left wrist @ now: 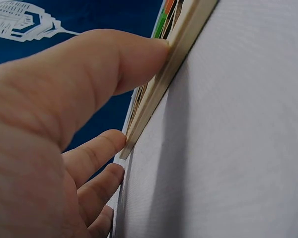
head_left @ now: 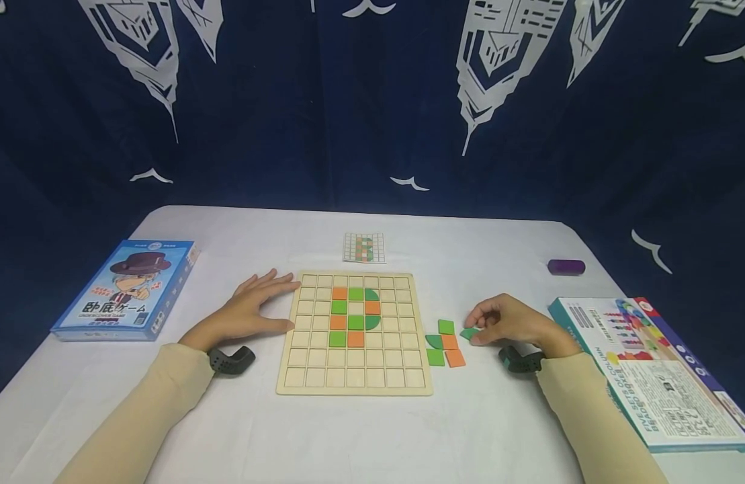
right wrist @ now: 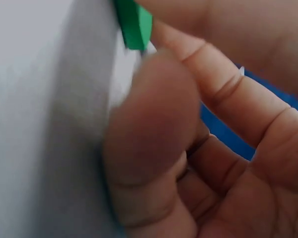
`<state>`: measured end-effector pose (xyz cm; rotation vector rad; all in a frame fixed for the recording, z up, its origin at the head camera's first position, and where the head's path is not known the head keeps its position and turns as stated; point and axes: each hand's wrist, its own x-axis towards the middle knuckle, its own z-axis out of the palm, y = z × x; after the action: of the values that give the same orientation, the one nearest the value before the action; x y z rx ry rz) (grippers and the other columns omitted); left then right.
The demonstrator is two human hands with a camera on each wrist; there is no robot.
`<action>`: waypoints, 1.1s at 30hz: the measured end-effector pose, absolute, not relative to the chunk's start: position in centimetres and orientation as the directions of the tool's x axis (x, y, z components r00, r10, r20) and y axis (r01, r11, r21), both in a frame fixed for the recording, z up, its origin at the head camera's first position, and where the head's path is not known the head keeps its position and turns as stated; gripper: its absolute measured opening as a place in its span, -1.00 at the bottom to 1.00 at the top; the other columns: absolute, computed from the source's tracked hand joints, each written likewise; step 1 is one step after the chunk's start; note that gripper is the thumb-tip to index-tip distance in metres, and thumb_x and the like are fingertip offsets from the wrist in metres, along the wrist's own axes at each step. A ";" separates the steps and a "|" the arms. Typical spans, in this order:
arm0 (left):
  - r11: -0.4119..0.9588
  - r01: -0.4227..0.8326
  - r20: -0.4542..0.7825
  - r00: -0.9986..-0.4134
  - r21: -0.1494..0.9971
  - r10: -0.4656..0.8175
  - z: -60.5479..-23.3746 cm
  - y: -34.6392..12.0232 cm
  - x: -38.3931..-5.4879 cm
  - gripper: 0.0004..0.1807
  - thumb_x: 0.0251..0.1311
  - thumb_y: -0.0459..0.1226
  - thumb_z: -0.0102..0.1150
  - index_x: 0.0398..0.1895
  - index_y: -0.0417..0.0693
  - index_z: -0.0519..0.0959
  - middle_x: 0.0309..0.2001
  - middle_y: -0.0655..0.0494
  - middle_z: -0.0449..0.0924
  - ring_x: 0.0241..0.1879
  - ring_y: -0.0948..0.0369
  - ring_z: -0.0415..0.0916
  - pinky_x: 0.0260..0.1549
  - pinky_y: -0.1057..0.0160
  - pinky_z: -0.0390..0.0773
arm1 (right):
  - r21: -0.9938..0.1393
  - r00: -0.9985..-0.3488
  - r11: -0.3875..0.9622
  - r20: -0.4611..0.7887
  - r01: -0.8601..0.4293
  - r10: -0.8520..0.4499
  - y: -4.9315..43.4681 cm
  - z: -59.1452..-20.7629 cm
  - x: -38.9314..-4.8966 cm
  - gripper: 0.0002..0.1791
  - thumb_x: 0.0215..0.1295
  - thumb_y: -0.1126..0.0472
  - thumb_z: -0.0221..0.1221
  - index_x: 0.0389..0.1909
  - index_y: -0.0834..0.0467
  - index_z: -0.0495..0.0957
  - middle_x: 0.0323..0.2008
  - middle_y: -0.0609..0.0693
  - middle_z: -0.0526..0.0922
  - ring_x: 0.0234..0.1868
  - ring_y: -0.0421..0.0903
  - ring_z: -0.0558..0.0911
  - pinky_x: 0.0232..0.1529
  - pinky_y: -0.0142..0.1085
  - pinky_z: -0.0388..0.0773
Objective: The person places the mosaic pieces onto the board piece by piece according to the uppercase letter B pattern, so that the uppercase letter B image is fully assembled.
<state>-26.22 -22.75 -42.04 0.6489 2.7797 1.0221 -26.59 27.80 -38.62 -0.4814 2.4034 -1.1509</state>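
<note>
Green tile point(head_left: 469, 333) is right of the wooden board point(head_left: 402, 359), pinched between thumb and finger of the person's right grip point(head_left: 517, 324); the left grip point(head_left: 245, 309), fingers spread apart, touches the board's left edge. Loose tiles point(head_left: 449, 342) lie just beside the board's right edge. Left of the board, a blue box point(head_left: 121, 289) reads "卧底ゲーム"; well right of the board, a white box point(head_left: 668, 376) bears printing too small to read surely

place: tabletop play spot, kind of room cannot be told | backdrop: dark blue curtain point(head_left: 257, 134) with white building prints point(head_left: 499, 57), hanging just behind | surface: white-covered table point(head_left: 348, 440) | signs of play: blue game box point(head_left: 125, 289), teal-edged box point(head_left: 668, 376), wooden grid board point(head_left: 355, 378), pattern card point(head_left: 364, 248)
</note>
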 end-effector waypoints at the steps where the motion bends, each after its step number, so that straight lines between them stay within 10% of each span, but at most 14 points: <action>1: 0.682 0.355 0.044 -0.903 0.639 0.428 -42.0 -22.7 -26.2 -0.05 0.17 0.03 0.52 0.59 -0.13 0.42 0.67 -0.19 0.20 0.72 -0.24 -0.19 0.65 -0.29 -0.40 | -0.793 -0.848 0.595 -0.222 -0.131 -0.482 27.8 -38.6 -26.6 -0.72 0.15 0.46 0.51 -0.13 0.44 0.71 -0.38 -0.07 0.52 -0.35 -0.18 0.42 -0.38 -0.43 0.38; 33: 0.689 0.354 0.041 -0.903 0.633 0.427 -42.2 -22.8 -26.4 -0.05 0.17 0.03 0.52 0.60 -0.13 0.42 0.67 -0.19 0.19 0.72 -0.24 -0.19 0.65 -0.29 -0.40 | -0.908 -0.877 0.418 -0.168 -0.040 -0.450 25.8 -38.3 -26.5 -0.73 0.50 0.39 0.23 0.06 0.52 0.56 -0.18 0.11 0.81 -0.18 -0.18 0.78 -0.06 -0.32 0.79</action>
<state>-26.35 -22.75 -42.15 0.6460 2.7854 1.0086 -26.53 25.79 -38.27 -0.4187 2.2903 -1.4512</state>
